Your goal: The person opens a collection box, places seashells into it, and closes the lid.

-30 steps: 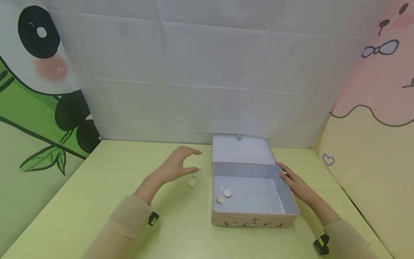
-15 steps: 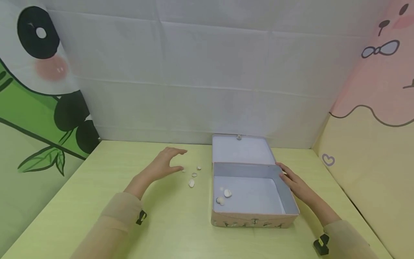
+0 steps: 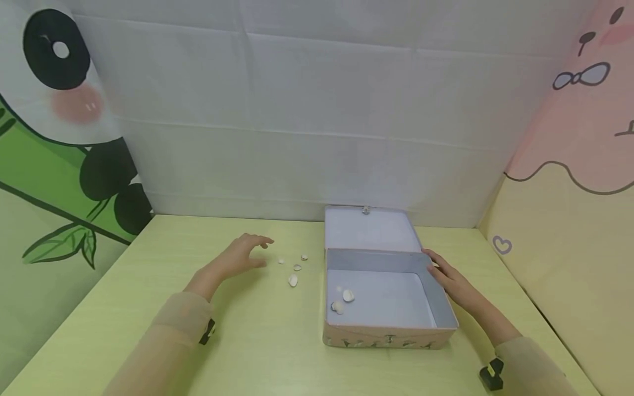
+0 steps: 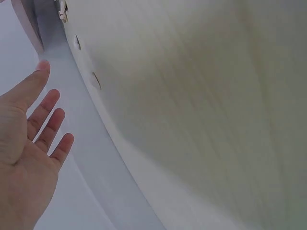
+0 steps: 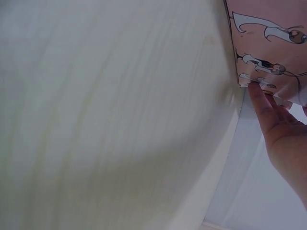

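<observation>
Several small white shells lie on the table left of the box, among them a larger shell (image 3: 293,280) and a tiny shell (image 3: 280,261). My left hand (image 3: 234,258) hovers just left of them, its thumb and fingers spread apart around nothing. The left wrist view also shows that hand (image 4: 31,139), palm visible, near a thin shell (image 4: 96,80). A pink rectangular tin box (image 3: 381,336) stands with its lid (image 3: 371,228) raised back; a white shell (image 3: 348,296) and a few others sit at its left inside. My right hand (image 3: 453,280) grips its right wall at the back corner.
The pale yellow wooden table (image 3: 267,341) reaches back to a white cloth wall (image 3: 297,137). Painted panels flank it: a panda on the left panel (image 3: 49,165) and a pink figure on the right panel (image 3: 569,231).
My left hand has drawn back leftward from above the shells, uncovering the tiny leftmost one on the table. The right hand and the box stay where they were.
</observation>
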{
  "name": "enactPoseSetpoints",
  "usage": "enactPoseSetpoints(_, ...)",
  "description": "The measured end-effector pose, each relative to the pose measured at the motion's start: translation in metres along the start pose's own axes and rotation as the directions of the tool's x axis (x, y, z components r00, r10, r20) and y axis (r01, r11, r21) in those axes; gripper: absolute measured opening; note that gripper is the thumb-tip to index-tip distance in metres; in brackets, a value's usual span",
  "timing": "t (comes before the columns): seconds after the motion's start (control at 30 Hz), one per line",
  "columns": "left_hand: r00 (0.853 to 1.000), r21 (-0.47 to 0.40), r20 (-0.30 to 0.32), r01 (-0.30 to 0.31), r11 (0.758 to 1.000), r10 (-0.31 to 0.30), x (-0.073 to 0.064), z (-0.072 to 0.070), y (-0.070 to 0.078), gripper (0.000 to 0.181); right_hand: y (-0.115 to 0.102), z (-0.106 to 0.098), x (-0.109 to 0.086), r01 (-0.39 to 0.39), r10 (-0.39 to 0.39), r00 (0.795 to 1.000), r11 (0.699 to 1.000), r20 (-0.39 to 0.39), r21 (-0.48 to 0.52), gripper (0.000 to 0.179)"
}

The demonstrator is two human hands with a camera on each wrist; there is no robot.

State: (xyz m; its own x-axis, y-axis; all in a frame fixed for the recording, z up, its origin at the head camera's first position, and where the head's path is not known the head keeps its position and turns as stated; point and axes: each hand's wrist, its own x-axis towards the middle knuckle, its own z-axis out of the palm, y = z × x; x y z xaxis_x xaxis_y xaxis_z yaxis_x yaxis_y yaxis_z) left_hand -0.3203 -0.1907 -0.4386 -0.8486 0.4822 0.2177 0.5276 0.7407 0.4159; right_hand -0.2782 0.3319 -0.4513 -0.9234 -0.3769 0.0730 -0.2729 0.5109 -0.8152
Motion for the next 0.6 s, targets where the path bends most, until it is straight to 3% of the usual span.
enactPoseSetpoints(0.33,0.992,0.072,0.111,0.051,0.996,-0.059,0.0,0.008,-0.017,0.038,0.002,0.0,0.001,0.0,0.0,1.0,1.0,0.006,0.01,0.053)
enactPoseSetpoints(0.6,0.992,0.075,0.124,0.009,0.997,-0.019,-0.001,0.009,-0.022,0.023,0.002,0.0,0.001,-0.005,0.005,1.0,1.0,0.0,0.008,0.053)
